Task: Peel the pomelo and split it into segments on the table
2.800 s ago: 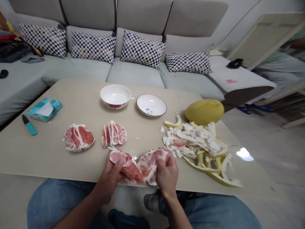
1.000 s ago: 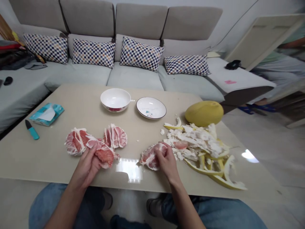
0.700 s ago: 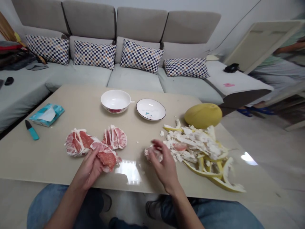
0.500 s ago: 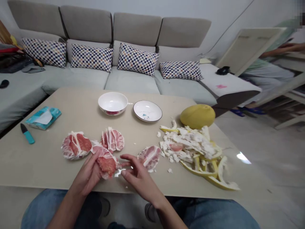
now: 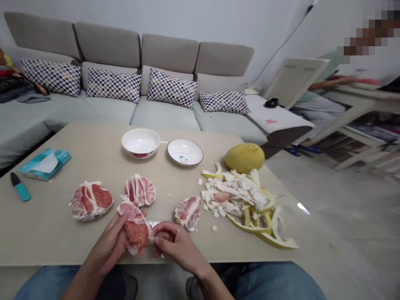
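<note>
My left hand is closed around a red pomelo segment near the table's front edge, its membrane partly opened and red pulp bare. At the segment's right side my right hand pinches the pale membrane between thumb and forefinger. Behind the held piece sits a cluster of pomelo segments. Further left lies a larger pomelo chunk with red flesh showing. Another pomelo piece rests to the right of my right hand.
A white bowl and a small plate stand at the back. Peel and pith are heaped at right before a whole yellow pomelo. At left lie a tissue pack and a knife. A person sits beyond.
My right hand's fingers, spread before, have closed on the membrane at the segment's right edge. The left hand still holds the segment. The whole view has shifted a little.
</note>
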`<state>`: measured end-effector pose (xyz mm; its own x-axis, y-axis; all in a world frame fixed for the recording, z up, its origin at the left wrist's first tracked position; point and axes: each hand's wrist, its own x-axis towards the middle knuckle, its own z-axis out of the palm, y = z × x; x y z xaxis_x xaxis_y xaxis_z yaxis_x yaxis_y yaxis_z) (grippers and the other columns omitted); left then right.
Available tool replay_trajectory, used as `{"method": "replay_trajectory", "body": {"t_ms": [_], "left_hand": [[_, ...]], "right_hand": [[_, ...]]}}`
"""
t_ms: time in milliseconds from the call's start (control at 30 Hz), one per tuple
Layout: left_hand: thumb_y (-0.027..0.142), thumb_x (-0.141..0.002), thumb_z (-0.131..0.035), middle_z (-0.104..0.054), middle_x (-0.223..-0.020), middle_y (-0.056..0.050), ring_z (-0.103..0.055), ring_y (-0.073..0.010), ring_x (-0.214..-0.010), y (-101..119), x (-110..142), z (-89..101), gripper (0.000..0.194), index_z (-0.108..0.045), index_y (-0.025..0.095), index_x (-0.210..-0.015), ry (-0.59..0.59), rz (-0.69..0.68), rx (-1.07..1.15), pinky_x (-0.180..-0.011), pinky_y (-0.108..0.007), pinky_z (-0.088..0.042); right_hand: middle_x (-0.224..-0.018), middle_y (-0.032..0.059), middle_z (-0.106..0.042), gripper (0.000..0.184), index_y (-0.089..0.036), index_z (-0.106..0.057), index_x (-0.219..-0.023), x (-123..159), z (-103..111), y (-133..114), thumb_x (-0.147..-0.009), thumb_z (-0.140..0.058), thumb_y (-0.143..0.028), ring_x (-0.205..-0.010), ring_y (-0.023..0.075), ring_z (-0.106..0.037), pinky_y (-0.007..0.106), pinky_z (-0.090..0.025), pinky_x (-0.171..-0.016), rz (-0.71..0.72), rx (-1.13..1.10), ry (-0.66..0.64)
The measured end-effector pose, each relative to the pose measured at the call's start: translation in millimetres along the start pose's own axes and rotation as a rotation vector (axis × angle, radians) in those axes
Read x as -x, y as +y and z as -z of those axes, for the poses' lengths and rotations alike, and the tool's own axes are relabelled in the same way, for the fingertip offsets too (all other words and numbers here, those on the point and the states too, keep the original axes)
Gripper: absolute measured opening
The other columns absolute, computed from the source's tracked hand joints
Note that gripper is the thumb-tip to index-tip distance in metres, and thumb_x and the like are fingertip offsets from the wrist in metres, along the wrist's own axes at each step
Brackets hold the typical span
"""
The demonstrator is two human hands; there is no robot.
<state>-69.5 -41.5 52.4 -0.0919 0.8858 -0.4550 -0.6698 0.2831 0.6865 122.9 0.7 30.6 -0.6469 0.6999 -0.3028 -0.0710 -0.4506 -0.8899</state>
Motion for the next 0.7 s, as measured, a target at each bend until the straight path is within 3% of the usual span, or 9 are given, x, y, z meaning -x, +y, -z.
{"method": "replay_trajectory", "body": {"t_ms": [133,200,300,400,533,700], "left_hand": [[0.022,-0.091,-0.063,-0.073,-0.103,-0.009,-0.072,-0.0202,-0.087,0.4,-0.2,-0.3,0.03,-0.06,0.017,-0.121,0.031,0.014,-0.017,-0.073,-0.027,-0.059],[0.019,-0.093,-0.06,-0.073,-0.103,-0.009,-0.072,-0.0195,-0.086,0.5,-0.9,-0.9,0.027,-0.061,0.017,-0.12,0.042,0.024,-0.017,-0.073,-0.027,-0.059],[0.019,-0.096,-0.054,-0.073,-0.103,-0.01,-0.072,-0.0188,-0.085,-0.5,-2.8,-1.4,0.023,-0.062,0.016,-0.117,0.056,0.048,-0.016,-0.071,-0.027,-0.059],[0.02,-0.097,-0.053,-0.073,-0.101,-0.01,-0.072,-0.0187,-0.083,-2.7,-5.1,-0.4,0.022,-0.063,0.015,-0.116,0.044,0.059,-0.016,-0.072,-0.028,-0.06],[0.022,-0.097,-0.052,-0.072,-0.101,-0.01,-0.071,-0.0183,-0.081,-4.3,-6.1,1.2,0.022,-0.062,0.016,-0.116,0.033,0.072,-0.014,-0.075,-0.031,-0.06],[0.023,-0.096,-0.053,-0.071,-0.102,-0.01,-0.071,-0.0192,-0.08,-4.0,-3.6,-0.5,0.02,-0.06,0.017,-0.114,0.038,0.072,-0.002,-0.073,-0.033,-0.06]], "right_hand": [[-0.065,-0.0029,-0.063,0.03,-0.016,-0.066,-0.088,5.2,2.8,2.5,-0.074,-0.079,-0.04,-0.059,0.0109,-0.061,0.026,-0.049,-0.063,-0.004,0.06,-0.028],[-0.075,-0.0009,-0.065,0.023,-0.017,-0.068,-0.09,8.7,4.1,0.8,-0.074,-0.077,-0.03,-0.066,0.0115,-0.061,0.025,-0.048,-0.065,0.058,0.141,-0.023],[-0.098,0.0032,-0.065,0.019,-0.018,-0.07,-0.09,13.7,4.9,-3.6,-0.072,-0.075,-0.018,-0.077,0.012,-0.059,0.023,-0.047,-0.065,0.185,0.329,0.039],[-0.098,0.0036,-0.063,0.016,-0.019,-0.071,-0.088,16.2,4.1,-6.4,-0.073,-0.074,-0.019,-0.076,0.012,-0.058,0.021,-0.045,-0.061,0.2,0.41,0.09],[-0.083,0.0014,-0.063,0.016,-0.018,-0.072,-0.089,16.8,4.1,-7.0,-0.076,-0.076,-0.028,-0.07,0.0112,-0.058,0.022,-0.044,-0.06,0.143,0.351,0.102],[-0.074,0.0005,-0.068,0.029,-0.018,-0.072,-0.089,16.4,7.0,-5.9,-0.075,-0.082,-0.041,-0.064,0.0113,-0.063,0.024,-0.05,-0.064,0.072,0.021,0.048]]}}
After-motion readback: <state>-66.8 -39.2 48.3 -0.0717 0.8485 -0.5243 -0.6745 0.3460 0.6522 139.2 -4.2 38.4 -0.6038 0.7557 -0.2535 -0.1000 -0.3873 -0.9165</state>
